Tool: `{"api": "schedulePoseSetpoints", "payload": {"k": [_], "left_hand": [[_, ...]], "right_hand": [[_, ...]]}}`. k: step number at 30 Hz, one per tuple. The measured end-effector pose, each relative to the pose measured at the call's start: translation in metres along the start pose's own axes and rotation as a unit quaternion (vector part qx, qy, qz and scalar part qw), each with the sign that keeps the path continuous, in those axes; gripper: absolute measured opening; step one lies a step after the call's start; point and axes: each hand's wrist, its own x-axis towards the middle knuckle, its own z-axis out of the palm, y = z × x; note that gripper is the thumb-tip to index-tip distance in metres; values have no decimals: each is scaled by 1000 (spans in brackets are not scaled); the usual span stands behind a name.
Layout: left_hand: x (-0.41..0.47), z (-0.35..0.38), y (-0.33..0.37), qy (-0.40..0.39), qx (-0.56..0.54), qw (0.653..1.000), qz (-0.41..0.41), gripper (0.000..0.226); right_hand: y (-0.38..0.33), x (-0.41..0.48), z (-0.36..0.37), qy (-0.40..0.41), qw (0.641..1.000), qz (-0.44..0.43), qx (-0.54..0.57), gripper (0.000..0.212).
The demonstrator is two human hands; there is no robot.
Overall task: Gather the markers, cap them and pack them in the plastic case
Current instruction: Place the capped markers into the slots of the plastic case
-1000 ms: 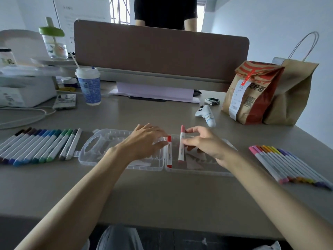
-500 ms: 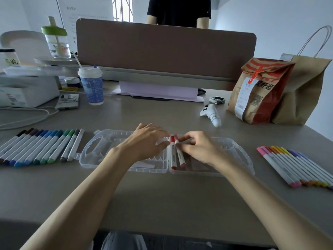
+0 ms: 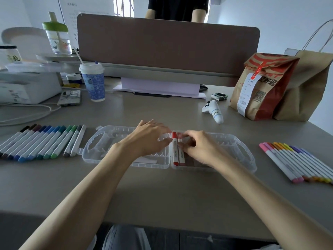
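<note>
Head | 1 plastic case (image 3: pixel 232 147) | 2 markers (image 3: pixel 174 150) inside | left hand (image 3: pixel 149 139), right hand (image 3: pixel 203 150)

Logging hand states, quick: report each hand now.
Left hand: open, fingers flat on the plastic case beside the red marker.
Right hand: pinching the pinkish marker in the case.

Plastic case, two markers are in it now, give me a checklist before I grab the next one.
1. Plastic case open flat: ok.
2. Red marker in the right half by the hinge: ok.
3. Pink marker parallel beside it: ok; clicked into its slot: cannot tell.
4. Right hand free: not ok, it pinches the pink marker.
5. Left hand resting on the left half: ok.
6. Row of warm-coloured markers waiting on the right: ok.
</note>
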Motion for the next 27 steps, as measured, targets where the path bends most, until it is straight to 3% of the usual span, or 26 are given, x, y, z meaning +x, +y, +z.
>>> {"api": "schedulePoseSetpoints", "payload": {"k": [10, 13, 19, 27], "left_hand": [[-3, 5, 6, -31, -16, 999, -37, 48], [-5, 6, 9, -33, -26, 998, -50, 48], [4, -8, 29, 37, -35, 999, -9, 30], [52, 16, 176, 40, -130, 989, 59, 18]], "right_hand": [[1, 3, 0, -13, 1000, -19, -17, 30], [0, 0, -4, -10, 999, -28, -17, 24], [4, -30, -55, 63, 993, -31, 95, 20], [92, -103, -138, 241, 969, 1, -46, 13]]}}
